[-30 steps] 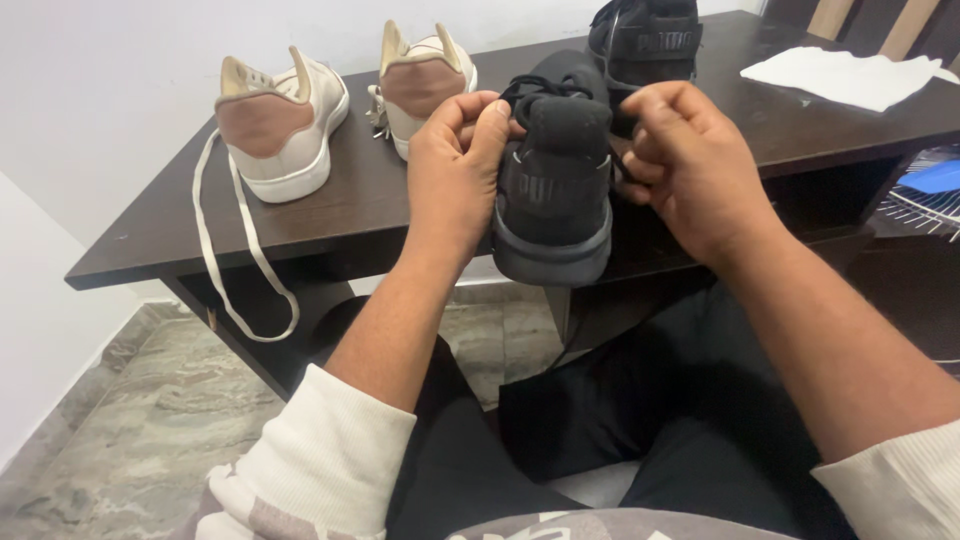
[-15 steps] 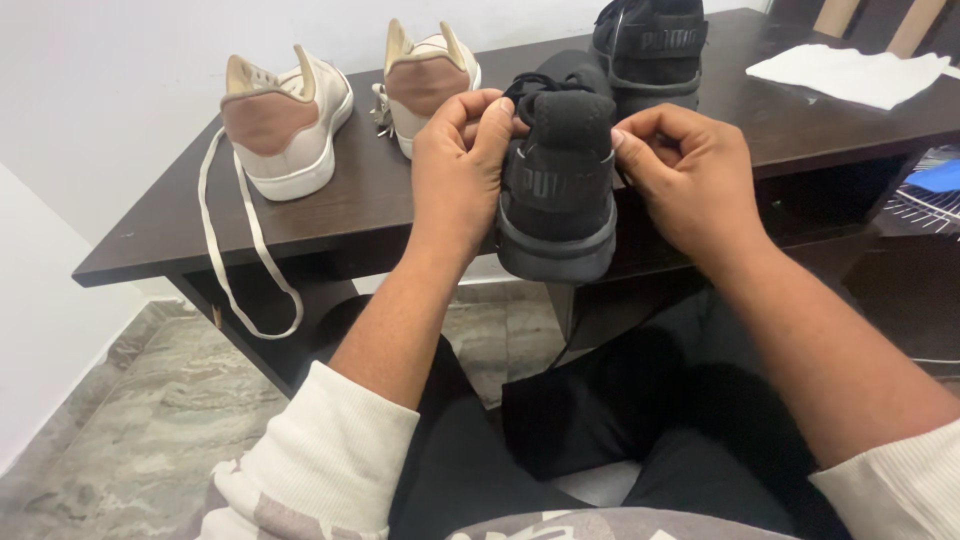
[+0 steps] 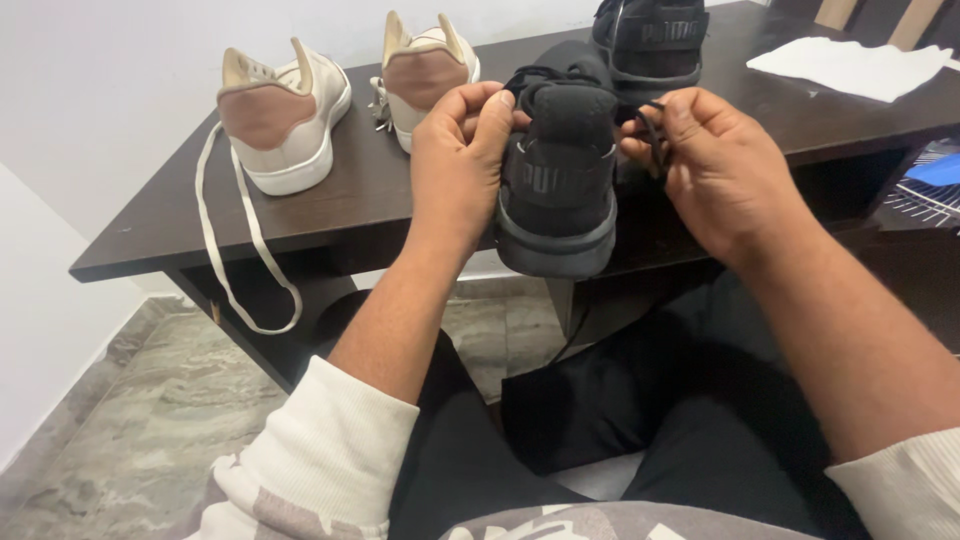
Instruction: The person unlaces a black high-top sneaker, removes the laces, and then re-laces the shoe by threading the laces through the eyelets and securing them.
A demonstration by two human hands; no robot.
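Note:
I hold a black sneaker (image 3: pixel 560 185) heel-toward-me over the front edge of a dark wooden table (image 3: pixel 200 225). My left hand (image 3: pixel 462 150) grips its left side near the collar. Fingers of my right hand (image 3: pixel 715 165) pinch a black shoelace (image 3: pixel 652 128) at the shoe's right side. A second black sneaker (image 3: pixel 655 38) stands on the table just behind it.
Two beige sneakers (image 3: pixel 285 115) (image 3: pixel 425 65) with pinkish heels stand at the table's back left; a long cream lace (image 3: pixel 235 270) hangs over the front edge. A white cloth (image 3: pixel 850 65) lies at the right. Marble floor (image 3: pixel 120 440) lies below; my legs are in black trousers.
My right hand has drawn slightly rightward from the shoe, pulling the black lace out. The left hand keeps its grip on the sneaker.

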